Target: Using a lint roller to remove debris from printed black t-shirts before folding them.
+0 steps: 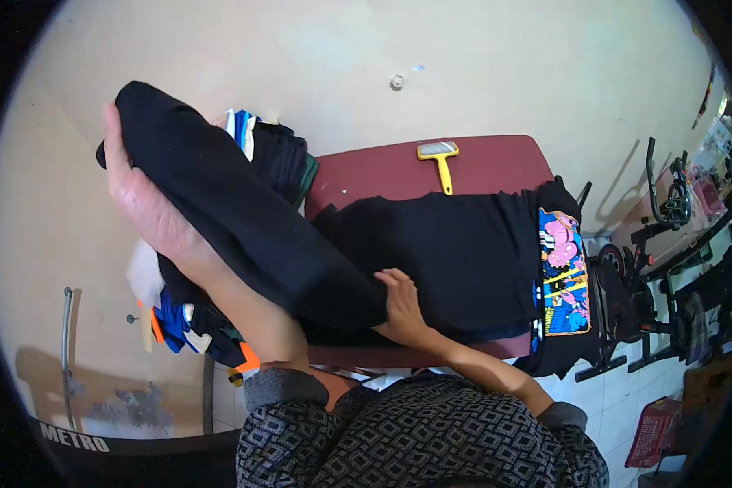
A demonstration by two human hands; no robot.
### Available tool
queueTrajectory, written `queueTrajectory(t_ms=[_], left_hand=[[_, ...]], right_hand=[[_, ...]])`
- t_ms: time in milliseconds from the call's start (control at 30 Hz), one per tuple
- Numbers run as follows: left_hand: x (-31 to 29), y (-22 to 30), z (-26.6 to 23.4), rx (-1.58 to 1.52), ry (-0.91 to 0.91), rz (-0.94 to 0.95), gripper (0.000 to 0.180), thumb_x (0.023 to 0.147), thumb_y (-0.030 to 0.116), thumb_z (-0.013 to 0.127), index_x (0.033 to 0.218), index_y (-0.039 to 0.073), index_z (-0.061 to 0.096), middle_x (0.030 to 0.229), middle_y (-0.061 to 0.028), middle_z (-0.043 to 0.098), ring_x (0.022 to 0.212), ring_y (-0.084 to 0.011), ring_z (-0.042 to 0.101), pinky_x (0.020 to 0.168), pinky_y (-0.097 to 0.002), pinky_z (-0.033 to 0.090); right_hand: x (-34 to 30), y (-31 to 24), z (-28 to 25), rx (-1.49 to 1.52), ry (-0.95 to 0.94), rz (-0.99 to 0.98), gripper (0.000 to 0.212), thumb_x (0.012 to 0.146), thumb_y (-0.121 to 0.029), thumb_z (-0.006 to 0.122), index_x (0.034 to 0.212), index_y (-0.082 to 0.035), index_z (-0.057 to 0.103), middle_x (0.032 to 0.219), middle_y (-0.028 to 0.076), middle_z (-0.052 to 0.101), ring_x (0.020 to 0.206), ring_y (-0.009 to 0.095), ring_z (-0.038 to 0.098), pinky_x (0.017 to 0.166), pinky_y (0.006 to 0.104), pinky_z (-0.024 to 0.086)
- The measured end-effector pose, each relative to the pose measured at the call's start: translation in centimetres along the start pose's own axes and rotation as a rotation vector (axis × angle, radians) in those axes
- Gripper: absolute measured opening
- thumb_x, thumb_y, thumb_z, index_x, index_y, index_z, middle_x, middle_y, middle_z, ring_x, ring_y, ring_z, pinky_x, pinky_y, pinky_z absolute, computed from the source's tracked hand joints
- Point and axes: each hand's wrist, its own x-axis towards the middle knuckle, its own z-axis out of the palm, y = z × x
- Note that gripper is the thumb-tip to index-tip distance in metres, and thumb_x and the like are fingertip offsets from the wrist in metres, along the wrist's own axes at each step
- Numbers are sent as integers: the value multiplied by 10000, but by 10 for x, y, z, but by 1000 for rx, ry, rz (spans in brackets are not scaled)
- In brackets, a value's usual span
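A long folded part of a black garment [244, 203] is raised at the left, with its far end tilted up toward the wall. My left hand [142, 195] grips it from its left side, fingers partly hidden behind the cloth. At the lower end of this raised part, my right hand [400, 309] holds the cloth with curled fingers. More black cloth [464, 260] lies spread across the maroon padded board [496, 159]; where the raised piece joins it is hard to tell. At its right end is a bright multicoloured cartoon print [564, 272].
A yellow-handled brush [444, 167] lies on the board's far side. Folded clothes [281, 159] are stacked at its left end, with more clothes [195, 325] lower left. Exercise equipment [659, 268] and a red plastic basket [653, 431] stand on the right. A wall [342, 73] rises behind.
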Motion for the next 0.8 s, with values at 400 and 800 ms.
queueTrajectory(t_ms=[400, 800], left_hand=[[9, 18, -156, 201, 247, 233, 152, 884, 247, 503, 876, 96, 512, 790, -30, 558, 722, -140, 573, 658, -282, 494], [-257, -62, -310, 1078, -251, -1446, 354, 817, 228, 570, 1085, 13, 482, 804, -95, 577, 611, -158, 571, 565, -280, 456]], right_hand=[[65, 5, -196, -284, 661, 31, 385, 552, 72, 515, 909, -34, 612, 884, 98, 571, 907, 249, 526, 813, 309, 402], [-146, 52, -205, -410, -455, 1056, 380, 654, -116, 673, 1002, -19, 558, 988, 135, 575, 933, 290, 539, 860, 373, 427]])
